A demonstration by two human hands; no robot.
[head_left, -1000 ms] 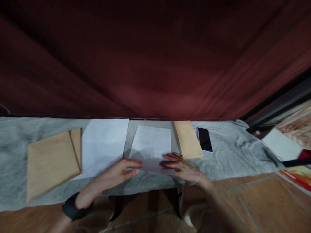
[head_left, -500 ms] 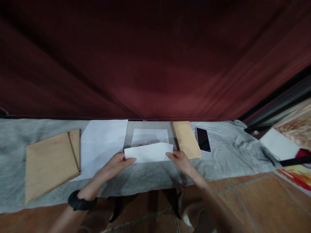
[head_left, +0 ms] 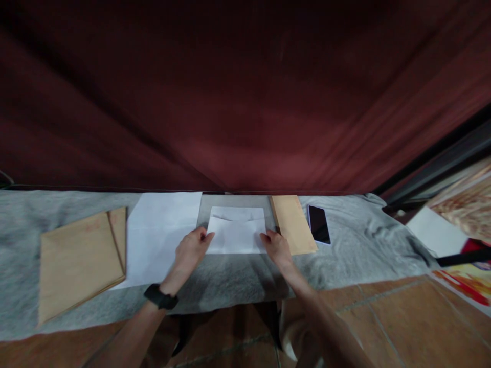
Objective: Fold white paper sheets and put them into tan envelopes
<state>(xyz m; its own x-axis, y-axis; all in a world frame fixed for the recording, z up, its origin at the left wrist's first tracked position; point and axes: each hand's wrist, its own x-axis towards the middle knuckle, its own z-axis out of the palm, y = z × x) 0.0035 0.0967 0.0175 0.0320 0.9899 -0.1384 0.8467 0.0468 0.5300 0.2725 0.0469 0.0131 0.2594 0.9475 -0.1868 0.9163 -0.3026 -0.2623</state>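
The near edge of the white sheet (head_left: pixel 237 232) has been carried over to the far edge, 1 fold pressed flat but uncreased, pinched between left hand (head_left: pixel 191 248) and right hand (head_left: pixel 276 247).

The folded white sheet (head_left: pixel 237 231) hides its own lower layer, so only a thin strip shows past the fold's far edge. The left hand (head_left: pixel 191 249) and right hand (head_left: pixel 276 246) cover its near corners, and whether each grip pinches or merely presses cannot be told. Both forearms are cut off by the bottom edge. Left of the left grip, the brown envelopes (head_left: pixel 79 258) bear a faint mark too blurred to read.
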